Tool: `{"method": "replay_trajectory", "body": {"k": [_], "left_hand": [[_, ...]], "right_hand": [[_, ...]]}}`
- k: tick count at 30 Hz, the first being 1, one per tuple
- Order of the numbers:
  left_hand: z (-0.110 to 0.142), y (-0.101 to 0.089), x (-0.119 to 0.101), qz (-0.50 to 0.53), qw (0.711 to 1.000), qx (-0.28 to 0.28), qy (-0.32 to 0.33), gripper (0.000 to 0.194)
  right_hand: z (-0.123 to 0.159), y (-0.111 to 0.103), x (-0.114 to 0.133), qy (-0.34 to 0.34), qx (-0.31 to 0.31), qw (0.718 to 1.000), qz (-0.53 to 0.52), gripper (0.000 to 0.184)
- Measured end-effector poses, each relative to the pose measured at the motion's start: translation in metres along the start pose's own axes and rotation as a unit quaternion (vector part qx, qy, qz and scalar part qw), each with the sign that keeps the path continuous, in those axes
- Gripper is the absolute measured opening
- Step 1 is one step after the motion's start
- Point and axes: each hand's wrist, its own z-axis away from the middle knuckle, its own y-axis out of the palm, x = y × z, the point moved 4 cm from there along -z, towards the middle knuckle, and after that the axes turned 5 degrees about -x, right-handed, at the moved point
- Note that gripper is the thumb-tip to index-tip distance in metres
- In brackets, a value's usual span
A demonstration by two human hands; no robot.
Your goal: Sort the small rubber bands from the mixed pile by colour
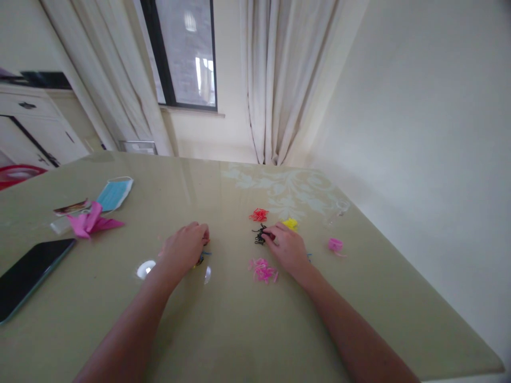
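Small elastic bands lie in sorted heaps on a glossy olive table [247,330]: a red heap [259,214], a yellow heap [290,224], a black heap [260,234] and a pink heap [263,270]. My right hand [288,247] rests palm down beside the black heap, its fingertips pinched together at that heap's edge. My left hand [186,247] lies to the left, fingers curled closed over a few mixed bands [200,259], some blue and dark. What sits inside either hand is hidden.
A dark phone [27,274] lies at the left edge. Behind it are a pink folded paper [91,222], a blue face mask [115,192] and a small card [72,207]. A pink band clump [335,244] sits right of my right hand. Curtains and a window stand behind the table.
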Motion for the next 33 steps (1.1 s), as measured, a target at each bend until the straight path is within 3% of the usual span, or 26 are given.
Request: {"method": "replay_trajectory", "body": {"k": [5,10,13,16,21,29,33], "left_hand": [[0.000,0.002,-0.001,-0.009,1.000,0.008,0.005,0.023],[-0.006,0.001,-0.006,0.102,0.990,-0.076,0.054,0.020],[-0.006,-0.003,-0.019,0.228,0.963,-0.113,0.091,0.017],[0.003,-0.006,-0.040,0.337,0.924,-0.115,0.139,0.017],[0.021,-0.001,-0.071,0.424,0.876,-0.133,0.190,0.014],[0.027,0.007,-0.079,0.477,0.854,-0.077,0.192,0.011],[0.029,0.007,-0.080,0.505,0.838,-0.064,0.195,0.013]], "right_hand": [[0.005,-0.016,0.002,0.003,-0.040,0.999,-0.020,0.017],[0.007,-0.025,0.004,-0.002,-0.075,0.996,-0.055,0.023],[0.009,-0.025,0.009,-0.006,-0.084,0.992,-0.089,0.022],[0.011,-0.026,0.017,-0.009,-0.084,0.985,-0.151,0.021],[0.015,-0.029,0.032,-0.009,-0.045,0.962,-0.268,0.019],[0.016,-0.030,0.036,-0.012,-0.047,0.950,-0.309,0.019],[0.016,-0.030,0.033,0.021,-0.047,0.939,-0.340,0.017]]}}
